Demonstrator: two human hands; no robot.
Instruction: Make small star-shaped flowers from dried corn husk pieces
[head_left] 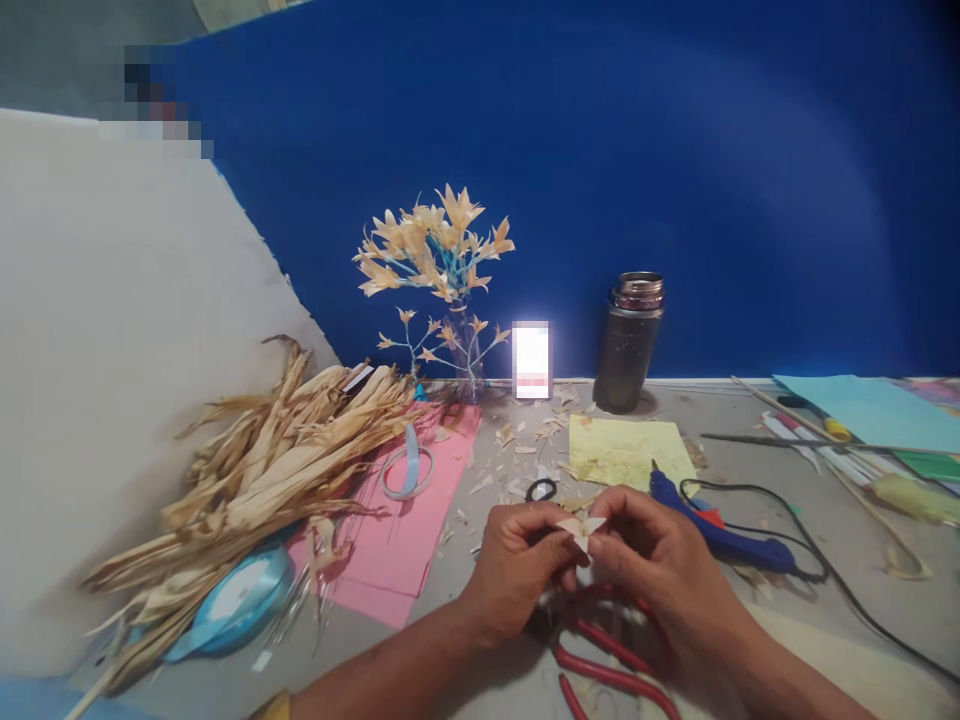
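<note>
Head view: I see the pale flower (581,528) between left hand (517,565) and right hand (664,560), neither nearer, each grip closed in a fingertip pinch on it. Two petals point sideways, one toward the red-handled tool (611,675) lower in view.

- Held flower (582,531): pale cream
- Bunched flowers (427,235): yellow-orange, with light-blue stems (453,268)
- Dried husks (292,440): straw to brown
- Ribbon roll (244,600): sky blue, white centre
- Large sheet (401,560): pink
- Small sheet (626,445): pale yellow
- Glue gun (739,542): dark blue, red trigger (710,517)
- Tool handles (604,672): red
- Backdrop (562,150): plain deep blue
- Counter (712,405): grey
</note>
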